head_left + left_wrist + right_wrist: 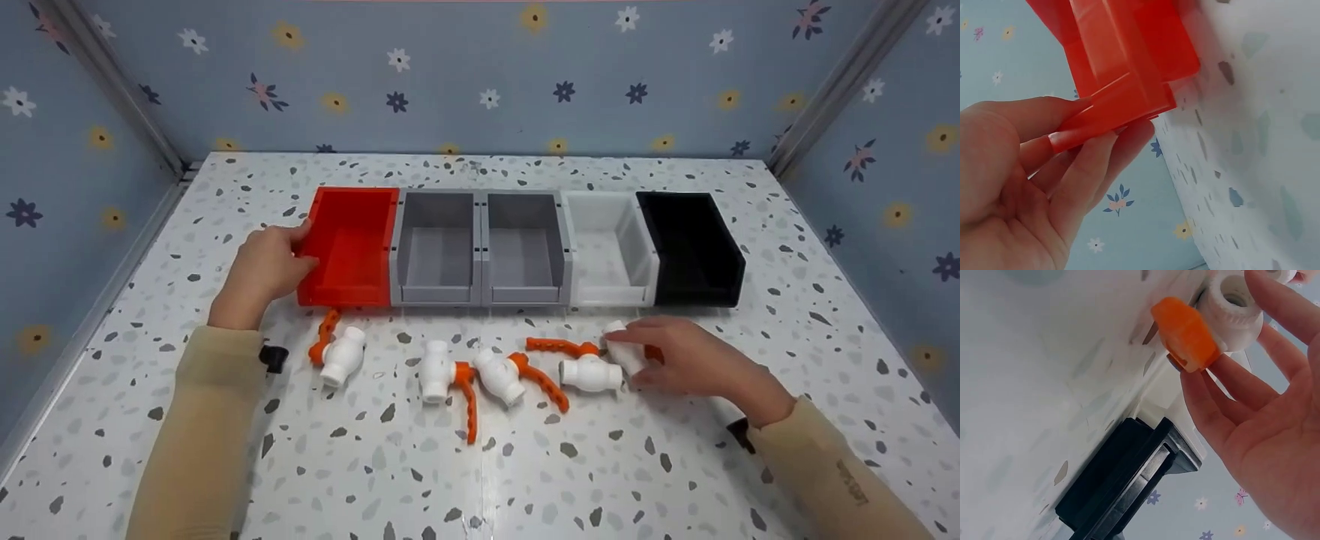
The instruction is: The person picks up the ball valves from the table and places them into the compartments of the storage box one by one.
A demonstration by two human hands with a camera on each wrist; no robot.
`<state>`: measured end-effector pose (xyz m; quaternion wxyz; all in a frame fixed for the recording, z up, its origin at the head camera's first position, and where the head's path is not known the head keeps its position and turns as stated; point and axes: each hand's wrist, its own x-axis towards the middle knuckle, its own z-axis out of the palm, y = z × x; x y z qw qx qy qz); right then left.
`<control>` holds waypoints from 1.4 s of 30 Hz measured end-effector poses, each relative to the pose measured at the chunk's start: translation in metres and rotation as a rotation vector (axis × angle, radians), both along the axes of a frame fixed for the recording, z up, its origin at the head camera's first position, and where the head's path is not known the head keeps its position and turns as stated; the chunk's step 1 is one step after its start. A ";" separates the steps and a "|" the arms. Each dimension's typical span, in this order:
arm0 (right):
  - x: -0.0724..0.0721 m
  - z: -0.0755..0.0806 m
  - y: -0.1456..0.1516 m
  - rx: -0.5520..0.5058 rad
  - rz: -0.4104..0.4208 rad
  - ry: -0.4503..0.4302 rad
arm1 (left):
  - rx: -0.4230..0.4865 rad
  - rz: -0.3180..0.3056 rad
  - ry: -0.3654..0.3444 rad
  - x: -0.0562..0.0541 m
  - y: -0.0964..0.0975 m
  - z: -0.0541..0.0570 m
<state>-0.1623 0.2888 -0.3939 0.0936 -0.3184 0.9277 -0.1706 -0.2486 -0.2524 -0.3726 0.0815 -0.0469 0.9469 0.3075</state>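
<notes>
My left hand grips the left side wall of a red storage bin, the leftmost in a row. In the left wrist view, its thumb and fingers pinch the bin's rim. At the front right, my right hand holds a white plastic ball valve low over the table. The orange handle of that valve shows between the fingers in the right wrist view. Just left of this hand lies another white ball valve with its orange handle pointing left.
Right of the red bin stand two grey bins, a white bin and a black bin, side by side. More ball valves lie before them: one at left, two in the middle. Flowered panels enclose the speckled table.
</notes>
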 end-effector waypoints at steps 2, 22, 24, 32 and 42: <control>0.000 0.002 0.000 0.006 -0.008 -0.001 | -0.009 -0.010 0.014 -0.002 0.000 -0.002; -0.001 0.010 0.012 -0.045 -0.025 0.056 | -0.083 -0.024 0.138 0.011 -0.015 0.005; -0.001 0.012 0.014 -0.055 -0.035 0.060 | -0.079 -0.012 0.138 0.013 -0.016 0.006; -0.005 0.022 0.020 -0.067 -0.095 0.087 | -0.039 0.008 0.091 0.013 -0.018 0.006; -0.015 0.038 0.034 -0.083 -0.174 0.124 | -0.007 0.024 0.035 0.012 -0.014 0.007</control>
